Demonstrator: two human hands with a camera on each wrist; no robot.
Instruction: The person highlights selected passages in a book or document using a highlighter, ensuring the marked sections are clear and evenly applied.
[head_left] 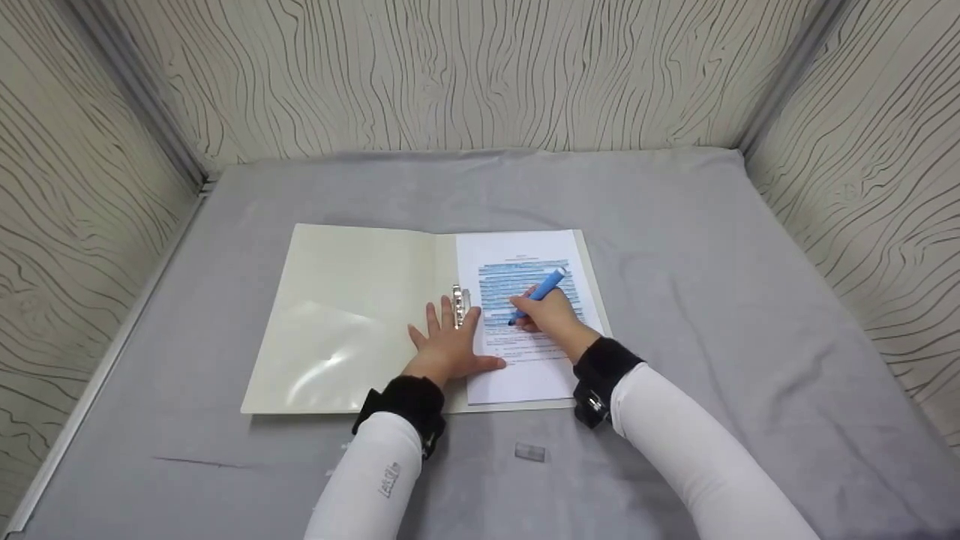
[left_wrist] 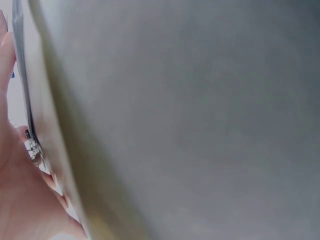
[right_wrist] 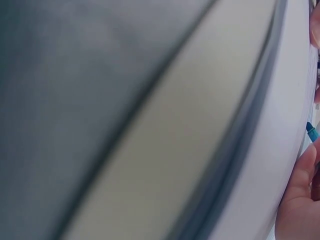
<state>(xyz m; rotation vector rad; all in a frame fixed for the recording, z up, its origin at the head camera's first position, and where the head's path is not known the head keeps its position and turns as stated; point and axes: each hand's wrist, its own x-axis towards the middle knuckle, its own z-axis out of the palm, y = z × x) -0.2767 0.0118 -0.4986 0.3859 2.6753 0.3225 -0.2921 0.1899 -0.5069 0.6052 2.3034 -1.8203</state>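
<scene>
A blue marker (head_left: 548, 283) is pinched in my right hand (head_left: 559, 315), its dark tip down at a line of text on the printed page (head_left: 495, 382). Blue strokes cover most of the upper text of that sheet. With fingers spread, my left hand (head_left: 448, 349) presses on the open cream folder (head_left: 337, 292), its thumb lying on the paper's left edge. Just past the left fingers is the folder's metal clip (head_left: 460, 304). The right wrist view shows the marker tip (right_wrist: 311, 129) by the right fingers; the left wrist view catches the clip (left_wrist: 34, 150) beyond the palm.
A small clear grey block (head_left: 530, 451) lies on the grey cloth (head_left: 697, 300) in front of the folder, between the forearms. A thin dark line (head_left: 199, 461) marks the cloth at front left. Wood-patterned panels (head_left: 465, 75) enclose the back and sides.
</scene>
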